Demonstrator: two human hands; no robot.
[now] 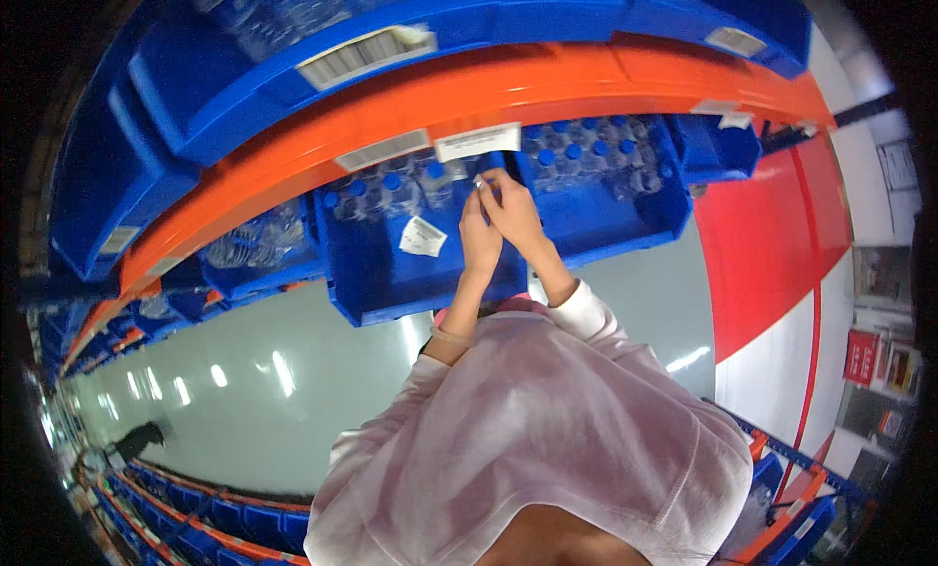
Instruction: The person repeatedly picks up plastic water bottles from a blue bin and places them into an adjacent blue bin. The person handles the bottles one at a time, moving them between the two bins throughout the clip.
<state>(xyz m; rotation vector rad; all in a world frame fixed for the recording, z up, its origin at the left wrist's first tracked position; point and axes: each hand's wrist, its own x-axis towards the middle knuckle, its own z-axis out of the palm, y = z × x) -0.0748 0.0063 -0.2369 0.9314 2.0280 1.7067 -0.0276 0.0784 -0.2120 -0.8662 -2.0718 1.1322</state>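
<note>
My left hand (480,236) and my right hand (513,208) meet over a blue plastic bin (374,280), with their fingers close together. A small whitish piece (478,181) shows at the fingertips of my right hand; what it is cannot be made out. The left fingertips are partly hidden beside it. Inside the bin stand several clear plastic bottles with blue caps (392,181), along the back. A white paper label (423,237) with writing lies in the bin, left of my hands.
An orange shelf beam (542,78) with a white label (478,142) crosses above my hands. Another blue bin (615,237) with capped bottles adjoins on the right. Bins of bottles (256,240) sit to the left. Behind me run more racks (212,518) across a grey floor (242,412).
</note>
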